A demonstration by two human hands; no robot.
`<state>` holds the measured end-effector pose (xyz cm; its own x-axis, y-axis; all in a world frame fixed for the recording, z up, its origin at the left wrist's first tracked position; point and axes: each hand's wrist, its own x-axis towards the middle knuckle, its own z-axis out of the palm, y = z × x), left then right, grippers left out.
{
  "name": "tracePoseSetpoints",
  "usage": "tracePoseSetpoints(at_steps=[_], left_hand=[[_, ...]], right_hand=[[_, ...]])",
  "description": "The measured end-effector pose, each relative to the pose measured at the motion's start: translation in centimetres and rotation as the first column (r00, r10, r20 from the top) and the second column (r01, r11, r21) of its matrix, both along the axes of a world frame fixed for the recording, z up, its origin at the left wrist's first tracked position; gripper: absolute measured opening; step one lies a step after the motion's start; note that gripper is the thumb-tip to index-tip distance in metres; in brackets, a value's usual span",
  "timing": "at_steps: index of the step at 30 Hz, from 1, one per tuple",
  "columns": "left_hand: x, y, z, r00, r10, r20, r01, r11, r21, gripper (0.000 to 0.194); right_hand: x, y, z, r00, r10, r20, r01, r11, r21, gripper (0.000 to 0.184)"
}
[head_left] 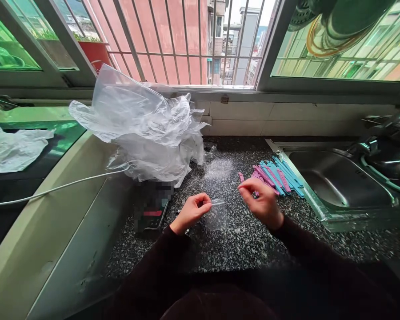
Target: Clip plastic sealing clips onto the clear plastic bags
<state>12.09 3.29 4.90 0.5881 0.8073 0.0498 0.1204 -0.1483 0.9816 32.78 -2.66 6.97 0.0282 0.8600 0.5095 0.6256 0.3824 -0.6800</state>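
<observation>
My left hand [194, 212] pinches the upper edge of a small clear plastic bag [217, 217] between thumb and forefinger. The bag hangs flat above the speckled counter. To the right, my right hand [262, 201] is closed in a pinch and slightly blurred. A thin pink strip [241, 177] shows at its fingertips, most of it hidden by the hand. Just behind this hand lies a loose pile of flat blue strips [288, 175] and pink strips [268, 177], partly covered by my fingers.
A large crumpled heap of clear plastic bags [153, 120] stands at the back left. Near my left hand is a phone [155, 215], partly blurred out. A white cable [60, 189] crosses the left ledge. On the right is a steel sink [340, 178]; a barred window [186, 44] runs behind.
</observation>
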Motion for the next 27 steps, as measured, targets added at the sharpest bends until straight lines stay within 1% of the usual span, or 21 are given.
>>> tracePoseSetpoints(at_steps=[1, 2, 3, 4, 5, 6, 9, 13, 16, 20, 23, 27], left_hand=[[-0.1, 0.0, 0.1, 1.0, 0.0, -0.01, 0.0, 1.0, 0.006, 0.018], [-0.1, 0.0, 0.1, 1.0, 0.001, -0.022, -0.001, 1.0, 0.01, 0.017], [-0.2, 0.1, 0.2, 0.999, 0.004, -0.032, -0.004, 1.0, 0.014, 0.017], [-0.2, 0.1, 0.2, 0.999, 0.008, -0.039, -0.008, 1.0, 0.018, 0.016], [-0.3, 0.2, 0.2, 0.999, 0.012, -0.043, -0.011, 1.0, 0.024, 0.016], [-0.3, 0.2, 0.2, 0.999, 0.016, -0.044, -0.014, 0.999, 0.032, 0.015], [-0.3, 0.2, -0.1, 0.998, 0.024, -0.063, -0.02, 0.998, 0.062, 0.013], [0.0, 0.1, -0.6, 0.994, 0.027, -0.108, -0.018, 0.997, 0.081, 0.01], [0.2, 0.0, -0.9, 0.992, 0.014, -0.124, -0.004, 0.997, 0.083, 0.01], [0.2, -0.1, -0.9, 0.991, -0.011, -0.137, 0.027, 0.993, 0.112, 0.012], [0.2, -0.1, -0.7, 0.988, -0.017, -0.151, 0.04, 0.988, 0.149, 0.013], [0.2, -0.2, -0.8, 0.986, -0.004, -0.169, 0.035, 0.983, 0.178, 0.014]], right_hand=[[-0.4, 0.4, -0.3, 0.999, 0.034, -0.043, -0.038, 0.994, -0.1, 0.021], [-0.8, 0.7, -0.6, 0.992, 0.064, -0.104, -0.086, 0.972, -0.217, 0.022], [-1.3, 1.0, -0.9, 0.98, 0.088, -0.176, -0.142, 0.934, -0.327, 0.023], [-1.7, 1.3, -1.3, 0.964, 0.102, -0.244, -0.197, 0.892, -0.406, 0.024], [-2.0, 1.4, -1.6, 0.95, 0.107, -0.295, -0.236, 0.863, -0.448, 0.023], [-2.4, 1.5, -1.9, 0.938, 0.104, -0.331, -0.258, 0.847, -0.464, 0.022], [-2.9, 1.5, -2.7, 0.927, 0.086, -0.365, -0.261, 0.848, -0.462, 0.021], [-2.7, 1.1, -3.5, 0.957, 0.091, -0.274, -0.206, 0.88, -0.427, 0.02], [-2.4, 0.8, -4.0, 0.979, 0.114, -0.17, -0.168, 0.922, -0.349, 0.019], [-2.3, 0.7, -4.3, 0.985, 0.16, -0.06, -0.17, 0.96, -0.224, 0.019], [-2.4, 0.6, -4.3, 0.984, 0.177, -0.034, -0.18, 0.967, -0.181, 0.018], [-2.4, 0.6, -4.3, 0.984, 0.176, -0.007, -0.175, 0.971, -0.165, 0.017]])
